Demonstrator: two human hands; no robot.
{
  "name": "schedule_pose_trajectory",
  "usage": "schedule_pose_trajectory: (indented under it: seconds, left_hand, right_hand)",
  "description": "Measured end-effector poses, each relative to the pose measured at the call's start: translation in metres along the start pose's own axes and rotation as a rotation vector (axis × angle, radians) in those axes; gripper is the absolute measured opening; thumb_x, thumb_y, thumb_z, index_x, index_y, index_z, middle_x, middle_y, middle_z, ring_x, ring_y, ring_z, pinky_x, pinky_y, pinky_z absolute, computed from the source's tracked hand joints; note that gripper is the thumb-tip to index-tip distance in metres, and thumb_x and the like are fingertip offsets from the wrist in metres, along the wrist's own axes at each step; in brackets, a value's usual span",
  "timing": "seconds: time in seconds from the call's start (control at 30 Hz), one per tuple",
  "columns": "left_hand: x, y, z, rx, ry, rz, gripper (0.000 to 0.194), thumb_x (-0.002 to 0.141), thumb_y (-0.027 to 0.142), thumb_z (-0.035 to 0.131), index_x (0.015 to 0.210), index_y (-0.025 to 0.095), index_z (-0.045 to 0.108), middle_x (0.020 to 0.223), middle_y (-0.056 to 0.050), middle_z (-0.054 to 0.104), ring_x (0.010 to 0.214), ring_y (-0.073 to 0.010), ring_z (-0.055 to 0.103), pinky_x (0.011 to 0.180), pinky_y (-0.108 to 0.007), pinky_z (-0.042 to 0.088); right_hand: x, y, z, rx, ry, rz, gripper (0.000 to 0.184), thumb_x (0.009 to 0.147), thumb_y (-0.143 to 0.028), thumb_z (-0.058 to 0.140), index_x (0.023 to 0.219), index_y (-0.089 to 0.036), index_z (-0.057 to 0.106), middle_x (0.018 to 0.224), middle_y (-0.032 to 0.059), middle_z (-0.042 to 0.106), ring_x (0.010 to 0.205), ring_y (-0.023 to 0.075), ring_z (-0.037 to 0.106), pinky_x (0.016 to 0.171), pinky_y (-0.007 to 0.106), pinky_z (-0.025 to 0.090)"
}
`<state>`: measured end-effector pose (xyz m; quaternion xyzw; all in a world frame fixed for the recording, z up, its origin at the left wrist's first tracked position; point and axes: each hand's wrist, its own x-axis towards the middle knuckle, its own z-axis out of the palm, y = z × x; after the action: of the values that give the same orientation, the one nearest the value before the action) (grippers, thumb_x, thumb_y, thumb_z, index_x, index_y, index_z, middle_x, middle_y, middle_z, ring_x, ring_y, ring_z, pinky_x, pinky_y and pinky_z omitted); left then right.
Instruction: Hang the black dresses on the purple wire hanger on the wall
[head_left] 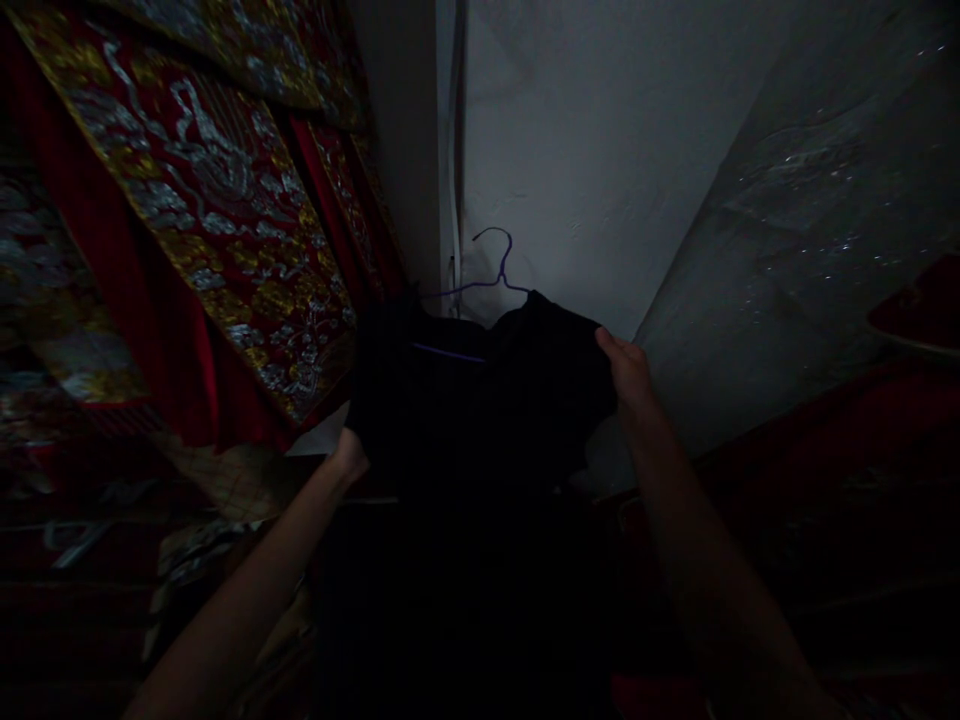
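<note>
A black garment [480, 420] hangs on a thin purple wire hanger [491, 275] in the dim middle of the view. My left hand [349, 455] grips the garment's left side, its fingers hidden in the dark cloth. On the other side, my right hand [626, 370] is closed on the right shoulder of the garment, thumb on top. The hanger's hook pokes up above the collar in front of a white wall [600, 150].
Red fabrics with gold and silver embroidery [210, 210] hang at the left. A grey glittery sheet [810, 230] leans at the right, with red cloth [915, 310] beyond it. A white pipe or cable [454, 130] runs down the wall corner.
</note>
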<state>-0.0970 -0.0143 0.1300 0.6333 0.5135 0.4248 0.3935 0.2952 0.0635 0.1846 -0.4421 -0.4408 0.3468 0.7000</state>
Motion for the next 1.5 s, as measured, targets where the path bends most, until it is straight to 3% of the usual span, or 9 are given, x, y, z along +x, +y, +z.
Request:
schedule_pose_trajectory:
  seconds: [0.17, 0.37, 0.67, 0.77, 0.93, 1.0, 1.1, 1.37, 1.5]
  left_hand:
    - [-0.005, -0.026, 0.028, -0.757, 0.275, -0.183, 0.055, 0.085, 0.060, 0.065, 0.123, 0.020, 0.066, 0.133, -0.009, 0.066, 0.135, -0.0290, 0.053, 0.115, -0.043, 0.042]
    - [-0.023, -0.061, 0.074, -0.605, 0.518, -0.373, 0.055, 0.071, 0.034, 0.086, 0.118, 0.014, 0.065, 0.125, -0.016, 0.069, 0.126, -0.0310, 0.061, 0.114, -0.048, 0.042]
    - [-0.033, -0.071, 0.080, -0.549, 0.647, -0.102, 0.069, 0.073, 0.037, 0.085, 0.133, 0.022, 0.054, 0.137, -0.011, 0.062, 0.133, -0.0256, 0.055, 0.118, -0.043, 0.037]
    - [-0.034, -0.073, 0.074, -0.543, 0.614, -0.071, 0.064, 0.072, 0.032, 0.086, 0.128, 0.021, 0.058, 0.129, -0.011, 0.067, 0.127, -0.0265, 0.060, 0.117, -0.044, 0.040]
    - [-0.040, -0.072, 0.084, -0.609, 0.604, -0.131, 0.068, 0.068, 0.025, 0.089, 0.128, 0.020, 0.057, 0.124, -0.012, 0.069, 0.127, -0.0276, 0.060, 0.118, -0.047, 0.039]
    - [-0.044, -0.071, 0.091, -0.616, 0.605, -0.150, 0.068, 0.068, 0.026, 0.089, 0.128, 0.020, 0.058, 0.126, -0.012, 0.068, 0.129, -0.0279, 0.058, 0.118, -0.047, 0.037]
    - [-0.049, -0.069, 0.098, -0.599, 0.563, -0.142, 0.066, 0.069, 0.030, 0.088, 0.127, 0.019, 0.060, 0.131, -0.012, 0.066, 0.130, -0.0279, 0.058, 0.118, -0.047, 0.037]
    - [-0.050, -0.067, 0.089, -0.474, 0.512, -0.139, 0.068, 0.067, 0.034, 0.087, 0.126, 0.015, 0.060, 0.126, -0.014, 0.067, 0.122, -0.0297, 0.062, 0.114, -0.047, 0.040]
    - [-0.056, -0.070, 0.084, -0.123, 0.833, -0.064, 0.087, 0.065, 0.028, 0.085, 0.140, 0.014, 0.045, 0.142, -0.019, 0.052, 0.136, -0.0344, 0.047, 0.118, -0.052, 0.030]
  right_hand:
    - [0.005, -0.008, 0.040, 0.010, -0.129, -0.060, 0.051, 0.060, -0.067, 0.081, 0.078, -0.021, 0.072, 0.083, 0.0070, 0.077, 0.094, 0.0283, 0.072, 0.083, 0.038, 0.058]
    - [-0.019, 0.029, 0.017, -0.011, -0.162, 0.105, 0.051, 0.066, -0.068, 0.077, 0.084, -0.020, 0.074, 0.087, 0.0064, 0.078, 0.095, 0.0268, 0.073, 0.088, 0.038, 0.057]
    - [-0.031, 0.073, 0.004, -0.006, -0.028, 0.073, 0.054, 0.070, -0.065, 0.074, 0.097, -0.018, 0.074, 0.105, 0.0087, 0.076, 0.108, 0.0270, 0.067, 0.106, 0.043, 0.045]
    - [-0.033, 0.070, 0.008, -0.174, 0.014, -0.067, 0.055, 0.073, -0.064, 0.071, 0.101, -0.017, 0.071, 0.110, 0.0122, 0.073, 0.112, 0.0286, 0.063, 0.105, 0.046, 0.045]
    - [-0.088, 0.071, 0.039, -0.423, 0.395, -0.418, 0.055, 0.081, -0.056, 0.067, 0.116, -0.016, 0.058, 0.124, 0.0165, 0.060, 0.122, 0.0280, 0.053, 0.106, 0.045, 0.040]
    - [-0.132, 0.086, 0.064, -0.362, 0.162, -0.238, 0.040, 0.088, -0.058, 0.056, 0.096, -0.018, 0.060, 0.094, 0.0088, 0.065, 0.091, 0.0223, 0.062, 0.086, 0.036, 0.048]
    - [-0.194, 0.116, 0.101, -0.300, -0.449, 0.137, 0.047, 0.090, -0.064, 0.049, 0.075, -0.021, 0.056, 0.068, 0.0017, 0.061, 0.067, 0.0175, 0.059, 0.067, 0.030, 0.045]
    - [-0.218, 0.122, 0.111, -0.096, -0.595, 0.230, 0.047, 0.088, -0.061, 0.054, 0.064, -0.021, 0.054, 0.055, -0.0020, 0.051, 0.053, 0.0124, 0.049, 0.056, 0.026, 0.040]
    - [-0.221, 0.115, 0.104, -0.064, -0.523, 0.351, 0.045, 0.083, -0.058, 0.059, 0.060, -0.020, 0.055, 0.049, -0.0021, 0.051, 0.047, 0.0112, 0.047, 0.050, 0.025, 0.038]
